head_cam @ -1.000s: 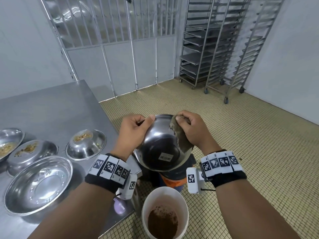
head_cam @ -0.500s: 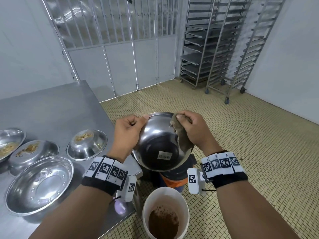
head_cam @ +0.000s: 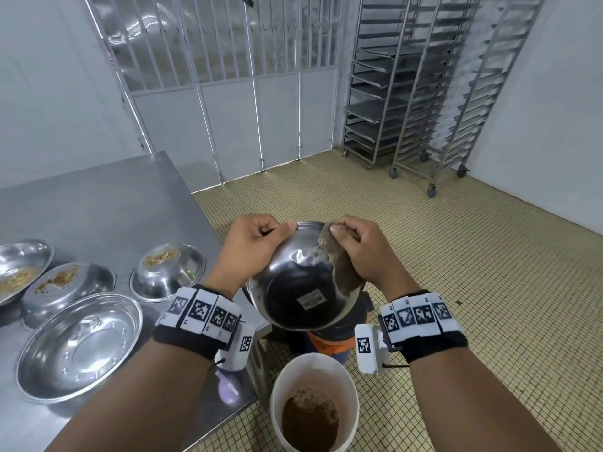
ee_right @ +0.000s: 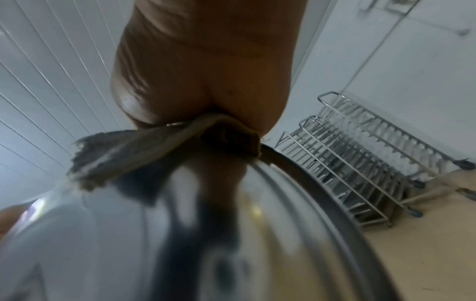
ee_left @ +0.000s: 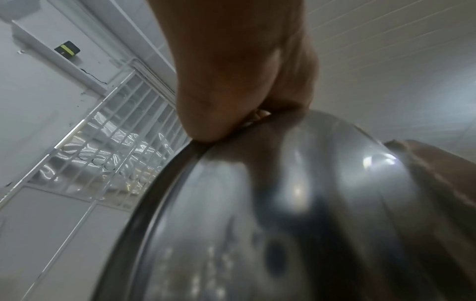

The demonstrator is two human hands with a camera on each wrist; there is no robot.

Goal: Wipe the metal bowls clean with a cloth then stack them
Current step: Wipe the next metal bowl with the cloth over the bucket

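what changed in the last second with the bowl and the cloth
Little. The held round metal bowl and both hands rose slightly. The left hand still grips its rim; the right hand still pinches the brown cloth over the opposite rim. The steel table's four bowls and the white bucket stayed put.

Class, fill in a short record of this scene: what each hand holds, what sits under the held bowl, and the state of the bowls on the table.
left hand: grips rim of held bowl
right hand: presses cloth over the bowl's rim
held bowl: tilted, base with sticker toward camera
below bowl: bucket with brown residue
table: four bowls
clean bowl: nearest, empty
dirty bowls: three, two overturned, one upright at the edge
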